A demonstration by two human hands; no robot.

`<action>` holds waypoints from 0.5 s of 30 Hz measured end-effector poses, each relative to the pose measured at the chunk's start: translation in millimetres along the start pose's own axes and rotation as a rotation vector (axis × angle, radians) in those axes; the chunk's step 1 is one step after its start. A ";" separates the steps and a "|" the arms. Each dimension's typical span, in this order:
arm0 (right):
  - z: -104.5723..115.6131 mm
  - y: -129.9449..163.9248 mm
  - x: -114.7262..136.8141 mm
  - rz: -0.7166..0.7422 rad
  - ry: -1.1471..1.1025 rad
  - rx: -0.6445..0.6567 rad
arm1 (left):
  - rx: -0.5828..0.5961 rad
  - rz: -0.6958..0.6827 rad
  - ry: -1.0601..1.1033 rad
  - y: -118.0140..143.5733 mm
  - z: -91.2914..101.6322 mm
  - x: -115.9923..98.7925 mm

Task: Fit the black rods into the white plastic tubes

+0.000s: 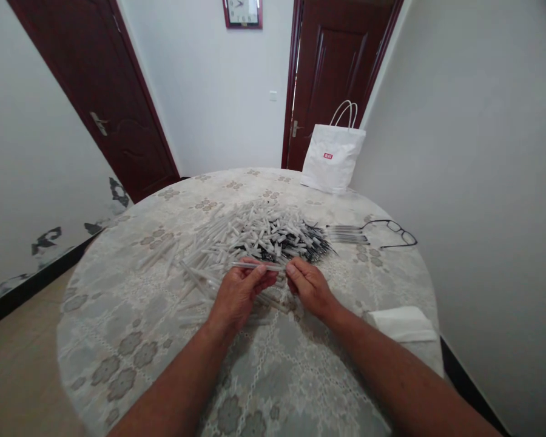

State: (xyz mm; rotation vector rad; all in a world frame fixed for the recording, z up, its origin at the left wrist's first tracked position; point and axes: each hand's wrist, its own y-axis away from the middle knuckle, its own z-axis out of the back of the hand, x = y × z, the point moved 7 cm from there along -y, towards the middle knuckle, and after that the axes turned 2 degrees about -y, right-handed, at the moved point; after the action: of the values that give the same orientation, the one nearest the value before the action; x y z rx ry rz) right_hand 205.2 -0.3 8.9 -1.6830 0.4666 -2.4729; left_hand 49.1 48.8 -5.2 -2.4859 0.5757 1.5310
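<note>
Working at the end of the clear tube (271, 267) seemed to call for a steady left hand (237, 291) and small, light motions from the right hand (312, 286). The tube lay nearly level between them, above the near edge of the pile, and holding it straight in line with the right fingertips looked the safest way to avoid bending it. A light squeeze probably suited it best, since a thin tube could flex or roll under the thumb. A grip near the worked end likely gave better control than 1 farther back.

The left hand pinched the tube between thumb and fingers, with a length of it sticking out past the hand on the left. The right hand was curled in, thumb and forefinger pressed together at the tube's right end; whether they also gripped a small piece there, I could not tell.

Just beyond the hands, white short pieces (250, 229) were heaped with dark slim rods (319, 241), and loose clear tubes (195, 278) lay to the left on the surface (295, 382). Glasses (408, 238) rested to the right, beside a row of slim rods (346, 234).
</note>
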 end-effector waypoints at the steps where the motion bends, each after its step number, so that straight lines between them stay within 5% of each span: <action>1: 1.0 -0.6 -2.1 -0.017 -0.026 -0.012 | -0.018 -0.013 -0.018 -0.8 3.0 -2.8; 5: 6.8 -3.9 -13.0 -0.071 -0.137 -0.078 | -0.115 -0.046 -0.050 -4.9 16.5 -9.2; 15: 12.1 -11.8 -23.4 -0.164 -0.388 -0.153 | -0.135 -0.027 -0.105 -6.9 20.7 -0.7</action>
State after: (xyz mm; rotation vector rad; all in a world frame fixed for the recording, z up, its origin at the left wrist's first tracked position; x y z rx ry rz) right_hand 226.2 14.8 -4.1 -2.2801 0.4972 -2.1722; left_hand 34.6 62.2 -14.6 -2.4794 0.4337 1.7314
